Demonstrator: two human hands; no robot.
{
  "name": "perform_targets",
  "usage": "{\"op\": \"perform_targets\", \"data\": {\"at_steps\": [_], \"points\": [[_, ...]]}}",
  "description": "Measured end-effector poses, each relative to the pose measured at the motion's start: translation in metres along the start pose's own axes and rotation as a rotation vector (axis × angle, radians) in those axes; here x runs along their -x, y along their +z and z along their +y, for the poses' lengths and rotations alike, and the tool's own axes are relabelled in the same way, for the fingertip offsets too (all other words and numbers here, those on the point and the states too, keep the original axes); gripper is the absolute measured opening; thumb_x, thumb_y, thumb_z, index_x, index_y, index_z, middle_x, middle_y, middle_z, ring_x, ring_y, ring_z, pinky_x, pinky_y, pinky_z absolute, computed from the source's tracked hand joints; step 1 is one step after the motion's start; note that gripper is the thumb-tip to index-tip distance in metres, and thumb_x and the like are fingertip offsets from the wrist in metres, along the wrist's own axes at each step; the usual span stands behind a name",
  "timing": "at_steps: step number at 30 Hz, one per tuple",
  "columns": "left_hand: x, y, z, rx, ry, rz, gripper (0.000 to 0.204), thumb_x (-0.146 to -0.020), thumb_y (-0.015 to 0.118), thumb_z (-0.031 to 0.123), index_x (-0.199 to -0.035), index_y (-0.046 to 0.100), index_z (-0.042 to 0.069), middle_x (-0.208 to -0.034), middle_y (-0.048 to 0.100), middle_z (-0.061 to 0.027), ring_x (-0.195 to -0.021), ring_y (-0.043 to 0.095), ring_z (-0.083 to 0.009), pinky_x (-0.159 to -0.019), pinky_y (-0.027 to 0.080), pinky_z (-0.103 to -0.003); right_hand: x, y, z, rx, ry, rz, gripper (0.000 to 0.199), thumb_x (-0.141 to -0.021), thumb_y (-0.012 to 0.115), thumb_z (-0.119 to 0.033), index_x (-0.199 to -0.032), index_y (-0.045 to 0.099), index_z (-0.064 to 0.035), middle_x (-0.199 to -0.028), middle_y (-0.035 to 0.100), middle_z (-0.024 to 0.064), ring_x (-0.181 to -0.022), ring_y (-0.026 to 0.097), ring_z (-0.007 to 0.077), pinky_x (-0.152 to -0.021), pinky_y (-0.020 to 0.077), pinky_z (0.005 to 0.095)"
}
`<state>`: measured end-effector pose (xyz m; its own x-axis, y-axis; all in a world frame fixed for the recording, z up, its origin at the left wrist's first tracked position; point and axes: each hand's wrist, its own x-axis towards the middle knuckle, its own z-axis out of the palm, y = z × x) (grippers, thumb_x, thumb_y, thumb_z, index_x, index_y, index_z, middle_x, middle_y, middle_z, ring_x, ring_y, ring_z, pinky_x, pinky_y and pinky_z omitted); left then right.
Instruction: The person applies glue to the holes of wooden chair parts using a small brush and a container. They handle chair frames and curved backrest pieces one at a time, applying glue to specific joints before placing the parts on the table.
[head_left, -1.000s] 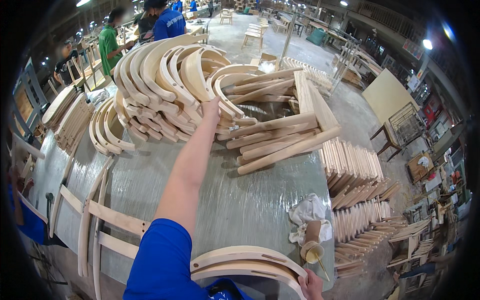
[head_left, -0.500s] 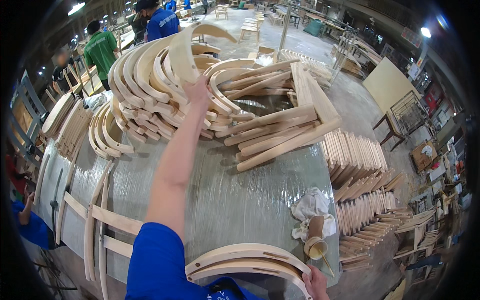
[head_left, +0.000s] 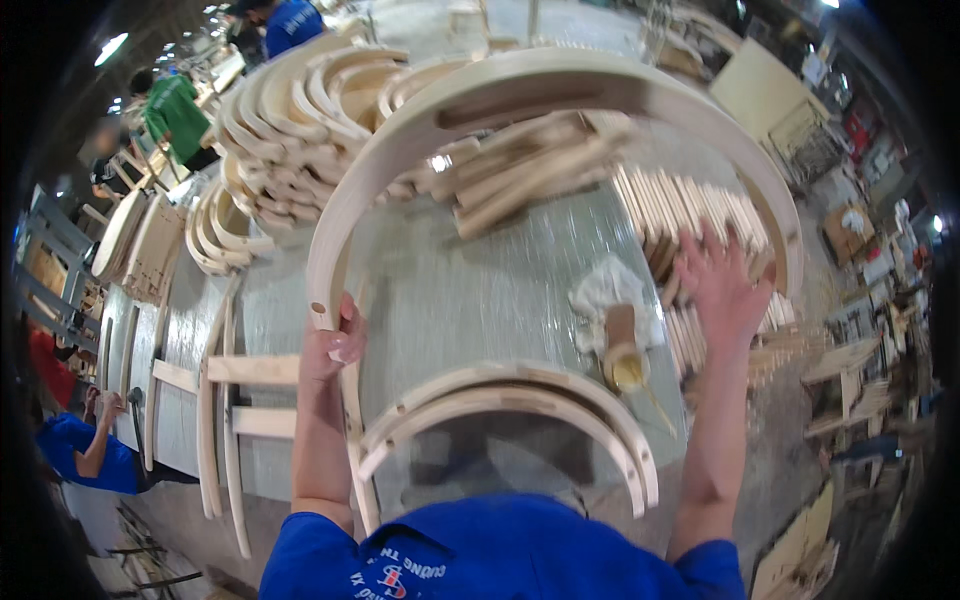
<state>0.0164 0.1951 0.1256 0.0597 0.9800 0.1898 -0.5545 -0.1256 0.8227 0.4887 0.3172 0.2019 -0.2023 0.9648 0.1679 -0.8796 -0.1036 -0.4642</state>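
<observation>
A large curved wooden piece (head_left: 345, 215), shaped like a chair's bent back rail with a long slot, is raised in an arch above the table. My left hand (head_left: 335, 345) grips its left end, just below a round hole. Beside the right end my right hand (head_left: 722, 290) is raised with its fingers spread, holding nothing. Two similar curved pieces (head_left: 520, 378) rest close to my body at the table's near edge, one against the other.
Stacked curved pieces (head_left: 270, 140) and loose wooden bars (head_left: 530, 180) lie at the table's far side. A white cloth (head_left: 605, 290) and a glue cup (head_left: 627, 370) sit at the right. Wooden frame parts (head_left: 255, 370) lie left. Co-workers stand beyond and at left.
My left hand has brought a curved piece from the far stack toward me and lifted it. My right hand has left the near pair and risen, fingers spread. The view has shifted.
</observation>
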Motion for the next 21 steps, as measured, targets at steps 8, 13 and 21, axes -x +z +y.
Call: {"op": "perform_targets", "data": {"at_steps": [8, 13, 21], "points": [[0.069, 0.032, -0.025, -0.324, -0.388, 0.145, 0.031, -0.066, 0.066, 0.012, -0.091, 0.052, 0.0, -0.057, 0.046, -0.001, -0.044, 0.042, -0.0069, -0.038, 0.031, -0.023, 0.149, -0.08, -0.032, -0.011, 0.271, -0.278, 0.09, -0.077, 0.057, -0.062, -0.146, 0.02, -0.0159, -0.131, 0.044, 0.0246, -0.092, 0.059, 0.0279, -0.062, 0.052, 0.0374], [0.079, 0.005, -0.05, -0.761, -0.519, 0.256, 0.015, -0.071, 0.056, 0.01, -0.083, 0.054, 0.002, -0.062, 0.048, 0.0008, -0.05, 0.045, -0.0066, -0.044, 0.036, -0.022, 0.19, -0.076, -0.03, 1.029, 0.594, 0.154, 0.087, -0.069, 0.068, -0.01, -0.145, 0.025, -0.0143, -0.086, 0.056, 0.0059, -0.054, 0.049, 0.0079, -0.046, 0.0414, 0.0211], [0.101, -0.015, -0.071, -1.016, -0.51, 0.237, 0.022, -0.075, 0.054, 0.017, -0.091, 0.058, 0.002, -0.072, 0.056, -0.0007, -0.065, 0.051, -0.0076, -0.06, 0.043, -0.024, 0.213, -0.101, 0.011, 1.257, 0.613, 0.248, 0.069, -0.075, 0.069, -0.013, -0.138, 0.042, -0.0111, -0.085, 0.061, 0.0019, -0.052, 0.048, 0.006, -0.047, 0.0431, 0.0222]]}}
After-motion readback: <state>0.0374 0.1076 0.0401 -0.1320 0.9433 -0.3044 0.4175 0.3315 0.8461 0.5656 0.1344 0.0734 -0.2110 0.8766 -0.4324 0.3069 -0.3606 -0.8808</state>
